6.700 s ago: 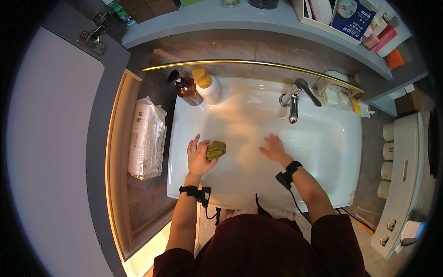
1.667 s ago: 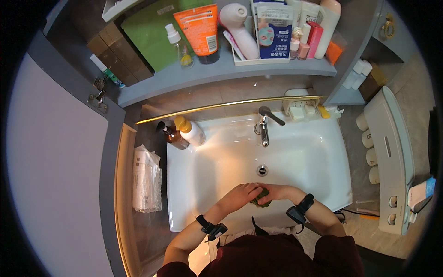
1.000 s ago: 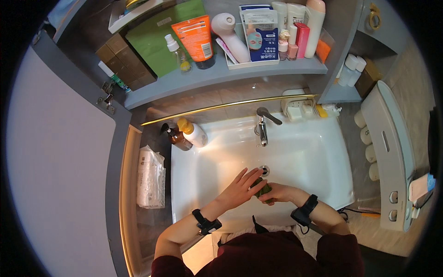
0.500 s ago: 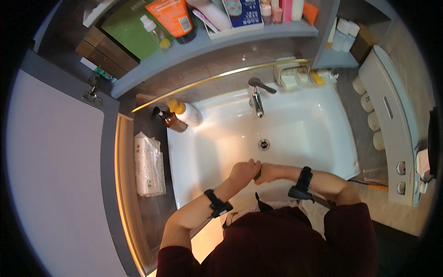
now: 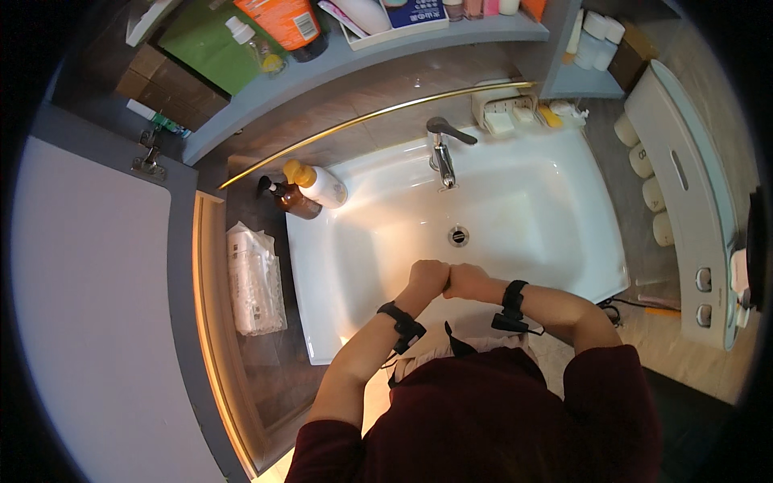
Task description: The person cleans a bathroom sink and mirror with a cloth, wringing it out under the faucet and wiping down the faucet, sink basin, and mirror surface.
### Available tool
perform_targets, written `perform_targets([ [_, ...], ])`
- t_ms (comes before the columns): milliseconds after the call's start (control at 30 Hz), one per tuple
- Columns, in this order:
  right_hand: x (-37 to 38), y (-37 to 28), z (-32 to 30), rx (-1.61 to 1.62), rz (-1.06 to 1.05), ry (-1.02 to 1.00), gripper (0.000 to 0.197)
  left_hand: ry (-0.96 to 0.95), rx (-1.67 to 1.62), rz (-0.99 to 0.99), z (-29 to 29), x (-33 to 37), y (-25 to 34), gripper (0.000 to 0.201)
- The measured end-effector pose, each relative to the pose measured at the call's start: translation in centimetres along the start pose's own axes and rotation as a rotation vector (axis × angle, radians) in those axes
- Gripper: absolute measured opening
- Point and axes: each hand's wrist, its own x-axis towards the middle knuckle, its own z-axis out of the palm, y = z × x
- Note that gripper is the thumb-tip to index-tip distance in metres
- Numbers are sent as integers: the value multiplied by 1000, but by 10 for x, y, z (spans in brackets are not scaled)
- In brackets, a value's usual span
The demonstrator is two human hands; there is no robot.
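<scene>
Over the near part of a white washbasin (image 5: 515, 274), my left hand (image 5: 427, 279) and my right hand (image 5: 469, 282) meet, knuckles side by side. Both are closed with the fingers curled in. A dark speck shows where they touch, but whatever they hold is hidden. Each wrist wears a black strap with a small box. Beyond the hands lies the round drain (image 5: 458, 235), and behind it stands the chrome faucet (image 5: 444, 161) with its dark lever; no water is seen running.
A brown pump bottle (image 5: 299, 201) and a white bottle with a yellow top (image 5: 326, 188) stand at the basin's left corner. Wrapped tissues (image 5: 256, 282) lie left of it. A soap rack (image 5: 506, 119) sits behind. A loaded shelf (image 5: 354, 60) overhangs; a cup holder (image 5: 676, 185) stands right.
Both hands have moved slightly up in the picture and turned more level with each other. The small green bit seen between them before is now mostly hidden. The view has shifted a little.
</scene>
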Motion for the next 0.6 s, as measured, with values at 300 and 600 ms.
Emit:
perform_targets([
  [300, -24, -9, -44, 273, -271, 369, 59, 430, -606, 19, -36, -46, -27, 48],
  [600, -29, -23, -109, 532, -398, 623, 49, 797, -845, 176, -77, -55, -32, 62],
])
